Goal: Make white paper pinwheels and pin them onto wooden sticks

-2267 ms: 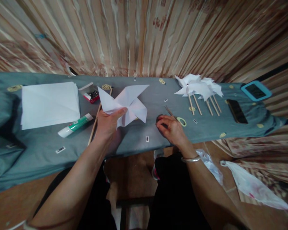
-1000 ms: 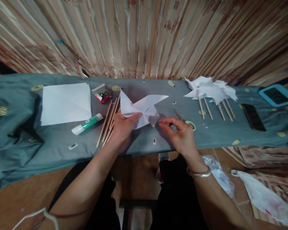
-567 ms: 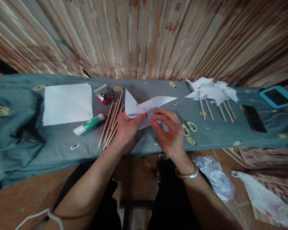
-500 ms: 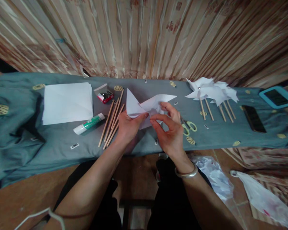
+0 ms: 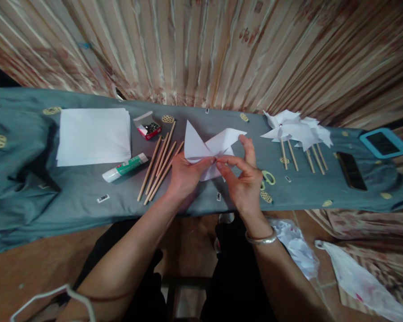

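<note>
A white paper pinwheel (image 5: 218, 143) with folded, pointed blades is held above the middle of the table. My left hand (image 5: 188, 173) is closed on its left side, thumb pressed near the centre. At that centre, the thumb and index finger of my right hand (image 5: 240, 179) are pinched together. A small dark spot shows between the fingertips, too small to name. Another right finger reaches up to the right blade's tip. Wooden sticks (image 5: 159, 165) lie just left of my left hand. Green-handled scissors (image 5: 267, 178) lie partly hidden behind my right hand.
A stack of white paper (image 5: 94, 136), a glue stick (image 5: 125, 167) and a red box of small metal pieces (image 5: 149, 129) lie on the left of the cloth-covered table (image 5: 174, 210). Several pinwheels on sticks (image 5: 297, 129), a phone (image 5: 351, 171) and a blue-framed device (image 5: 383, 143) are right.
My right fingers have shifted to the pinwheel's centre, meeting the left thumb. One right finger has stretched up to the right blade's tip. The view has moved slightly.
</note>
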`<state>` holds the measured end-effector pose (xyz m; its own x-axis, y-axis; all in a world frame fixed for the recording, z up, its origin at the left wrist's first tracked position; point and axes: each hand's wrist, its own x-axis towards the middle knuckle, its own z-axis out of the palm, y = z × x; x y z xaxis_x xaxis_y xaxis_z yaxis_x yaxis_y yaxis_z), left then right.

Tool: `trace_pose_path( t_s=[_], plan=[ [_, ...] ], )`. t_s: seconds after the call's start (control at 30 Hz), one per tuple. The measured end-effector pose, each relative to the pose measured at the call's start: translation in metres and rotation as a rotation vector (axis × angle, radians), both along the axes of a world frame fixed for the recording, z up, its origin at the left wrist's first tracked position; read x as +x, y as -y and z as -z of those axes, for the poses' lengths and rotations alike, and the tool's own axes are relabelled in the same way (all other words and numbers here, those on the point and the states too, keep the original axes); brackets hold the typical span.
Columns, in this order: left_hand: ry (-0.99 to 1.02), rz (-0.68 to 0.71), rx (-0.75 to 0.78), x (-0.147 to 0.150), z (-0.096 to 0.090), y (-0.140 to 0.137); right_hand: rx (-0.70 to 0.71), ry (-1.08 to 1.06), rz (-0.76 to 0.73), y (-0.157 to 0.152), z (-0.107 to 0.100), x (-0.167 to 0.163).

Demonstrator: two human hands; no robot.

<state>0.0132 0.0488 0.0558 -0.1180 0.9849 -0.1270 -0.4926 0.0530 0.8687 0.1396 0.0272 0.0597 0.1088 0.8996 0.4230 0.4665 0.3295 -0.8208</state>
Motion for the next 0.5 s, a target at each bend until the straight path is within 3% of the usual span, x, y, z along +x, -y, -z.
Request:
trace_pose_path(
  t_s=[0.5],
  plan=[
    [0.071,0.024,0.029,0.0003,0.0078,0.0014,-0.172,-0.265,-0.027,-0.004,0.0068,0.0025]
  ],
)
